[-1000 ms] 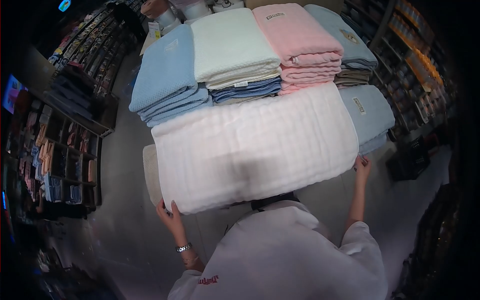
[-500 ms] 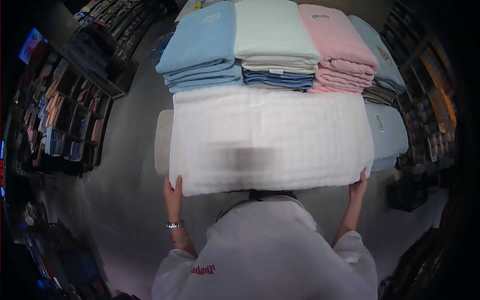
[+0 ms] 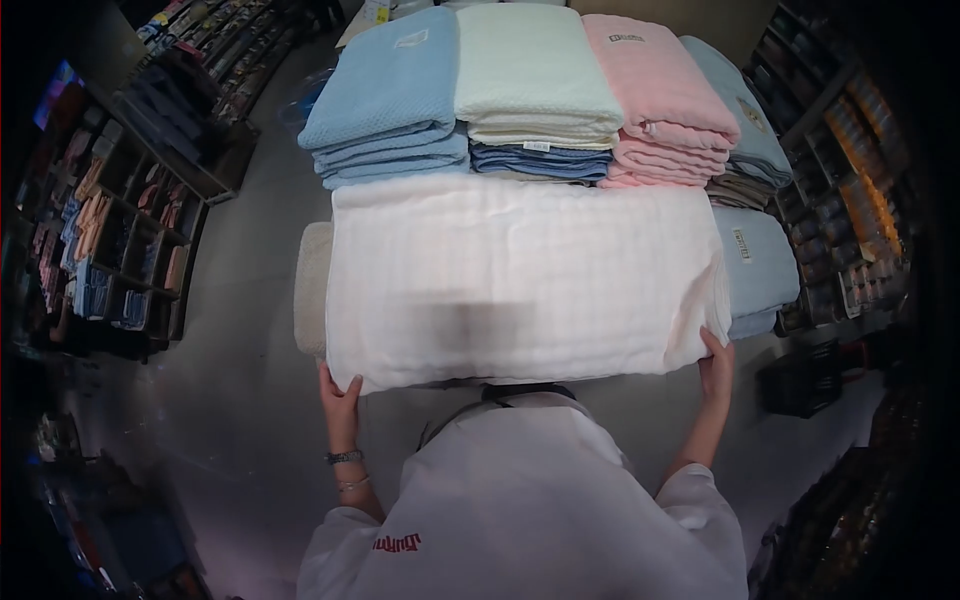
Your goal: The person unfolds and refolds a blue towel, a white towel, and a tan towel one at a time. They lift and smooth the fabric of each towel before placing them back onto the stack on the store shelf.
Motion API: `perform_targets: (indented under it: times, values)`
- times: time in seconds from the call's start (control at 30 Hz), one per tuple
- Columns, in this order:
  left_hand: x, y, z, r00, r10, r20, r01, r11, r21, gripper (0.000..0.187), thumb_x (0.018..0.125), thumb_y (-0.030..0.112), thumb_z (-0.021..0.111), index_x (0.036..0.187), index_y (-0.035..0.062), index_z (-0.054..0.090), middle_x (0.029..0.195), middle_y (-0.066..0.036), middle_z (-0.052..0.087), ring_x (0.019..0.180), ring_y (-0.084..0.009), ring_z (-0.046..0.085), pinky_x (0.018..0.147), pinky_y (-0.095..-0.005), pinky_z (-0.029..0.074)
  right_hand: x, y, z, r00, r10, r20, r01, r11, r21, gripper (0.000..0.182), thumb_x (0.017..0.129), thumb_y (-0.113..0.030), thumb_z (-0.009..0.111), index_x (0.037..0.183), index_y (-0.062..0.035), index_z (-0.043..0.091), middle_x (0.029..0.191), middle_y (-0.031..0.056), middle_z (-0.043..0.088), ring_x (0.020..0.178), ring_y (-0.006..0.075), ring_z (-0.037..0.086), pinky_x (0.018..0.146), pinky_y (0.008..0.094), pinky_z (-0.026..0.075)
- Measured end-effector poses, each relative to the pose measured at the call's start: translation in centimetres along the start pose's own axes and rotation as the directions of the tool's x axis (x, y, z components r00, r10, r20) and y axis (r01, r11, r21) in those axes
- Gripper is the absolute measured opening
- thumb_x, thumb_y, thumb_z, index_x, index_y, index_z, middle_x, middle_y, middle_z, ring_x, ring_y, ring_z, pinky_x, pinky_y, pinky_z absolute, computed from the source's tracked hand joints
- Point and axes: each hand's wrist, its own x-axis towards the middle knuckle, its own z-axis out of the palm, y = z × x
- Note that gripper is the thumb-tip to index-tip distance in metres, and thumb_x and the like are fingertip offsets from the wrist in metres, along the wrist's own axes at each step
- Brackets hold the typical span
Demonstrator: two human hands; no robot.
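The white cloth (image 3: pixel 570 240), softly crinkled and broadly rectangular, lay before the pebbly blue towels (image 3: pixel 385 85), cream towels (image 3: pixel 535 70) and rippled pink towels (image 3: pixel 665 85); its support was hidden. The left hand (image 3: pixel 342 405) pinched its near left corner, the right hand (image 3: pixel 716 368) its puckered near right one.

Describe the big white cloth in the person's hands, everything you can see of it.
The wide white rectangular cloth looks soft, with a faint crinkled grid like layered gauze. It is spread broad and mostly smooth, but creased near its right-hand near corner. A blurred grey patch shows low around the middle; its cause is unclear. The left hand grips the near left corner, the right hand the near right. It lies in front of the folded pink textile stack, between beige and grey-blue folded textiles.
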Motion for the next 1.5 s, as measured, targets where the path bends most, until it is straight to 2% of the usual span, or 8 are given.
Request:
perform_targets:
  times: [0.2,0.5,0.7,0.87,1.1,1.17,1.27,1.5]
  values:
    - [0.9,2.7,0.2,0.994,-0.050,-0.101,0.076,0.960,0.268,0.036,0.086,0.008,0.060,0.118,-0.0035,0.048,0.110,-0.010,0.057,0.100,-0.0154,0.054,0.088,-0.0278,0.042,0.1,-3.3,0.8,0.992,-0.115,-0.059,0.111,0.991,-0.069,0.048,0.084,-0.014,0.062,0.123,0.0083,0.044,0.118,0.0136,0.054,0.106,0.0223,0.054,0.090,0.0330,0.044]
    - [0.2,17.8,3.2,0.975,-0.079,-0.209,-0.079,0.754,-0.652,0.038,0.092,0.024,0.044,0.120,-0.0020,0.049,0.119,-0.018,0.054,0.103,-0.0268,0.058,0.084,-0.0375,0.050,-5.6,-17.0,4.3,0.874,-0.486,0.030,0.432,0.802,0.412,0.041,0.089,-0.026,0.050,0.121,0.0012,0.050,0.118,0.0166,0.056,0.106,0.0295,0.057,0.090,0.0399,0.047]
    - [0.4,21.0,4.8,0.760,0.646,-0.069,-0.627,0.757,0.187,0.036,0.092,0.023,0.046,0.118,-0.0014,0.051,0.117,-0.018,0.056,0.106,-0.0280,0.057,0.084,-0.0406,0.052,-4.8,-20.9,3.8,0.822,-0.552,-0.136,0.550,0.712,0.435,0.036,0.089,-0.024,0.051,0.115,0.0013,0.053,0.113,0.0158,0.059,0.102,0.0294,0.058,0.089,0.0403,0.048]
    - [9.2,22.6,3.7,0.990,0.084,0.114,0.026,0.685,-0.728,0.027,0.090,0.013,0.054,0.114,-0.0009,0.052,0.112,-0.014,0.058,0.104,-0.0256,0.058,0.091,-0.0409,0.048,2.6,-23.7,4.7,0.791,-0.507,-0.342,0.608,0.707,0.360,0.031,0.087,-0.021,0.054,0.110,0.0000,0.057,0.108,0.0142,0.061,0.100,0.0289,0.059,0.088,0.0406,0.048]
    - [7.2,26.3,5.1,0.972,0.230,0.052,-0.120,0.671,-0.732,0.031,0.087,0.010,0.056,0.116,-0.0011,0.052,0.114,-0.015,0.057,0.107,-0.0253,0.056,0.094,-0.0395,0.047,-2.2,-24.0,7.1,0.748,-0.539,-0.387,0.658,0.678,0.327,0.040,0.088,-0.026,0.051,0.116,0.0026,0.052,0.120,0.0165,0.055,0.108,0.0298,0.055,0.092,0.0421,0.045]
    - [3.1,22.9,7.1,0.763,0.639,-0.100,-0.631,0.769,0.105,0.030,0.088,0.011,0.054,0.115,-0.0021,0.052,0.112,-0.015,0.058,0.106,-0.0247,0.057,0.093,-0.0387,0.048,-1.3,-21.5,4.0,0.827,-0.478,-0.297,0.562,0.732,0.386,0.042,0.088,-0.026,0.049,0.119,0.0026,0.051,0.124,0.0164,0.052,0.112,0.0294,0.052,0.093,0.0424,0.043]
    - [1.5,15.7,4.7,0.973,-0.181,-0.140,0.043,0.745,-0.666,0.031,0.088,0.008,0.054,0.115,-0.0059,0.050,0.114,-0.015,0.056,0.105,-0.0234,0.056,0.090,-0.0352,0.049,0.8,-13.4,-0.1,0.919,-0.285,-0.273,0.382,0.813,0.439,0.043,0.088,-0.025,0.050,0.120,0.0041,0.049,0.121,0.0167,0.054,0.109,0.0292,0.054,0.093,0.0399,0.043]
    - [-5.6,-1.8,1.4,0.782,-0.597,-0.179,0.415,0.714,-0.564,0.043,0.085,0.015,0.061,0.121,-0.0049,0.046,0.118,-0.014,0.054,0.108,-0.0241,0.054,0.090,-0.0373,0.047,1.0,4.1,-6.8,0.908,0.379,-0.177,-0.243,0.823,0.514,0.036,0.087,-0.021,0.057,0.115,-0.0006,0.053,0.115,0.0129,0.057,0.107,0.0292,0.054,0.093,0.0438,0.044]
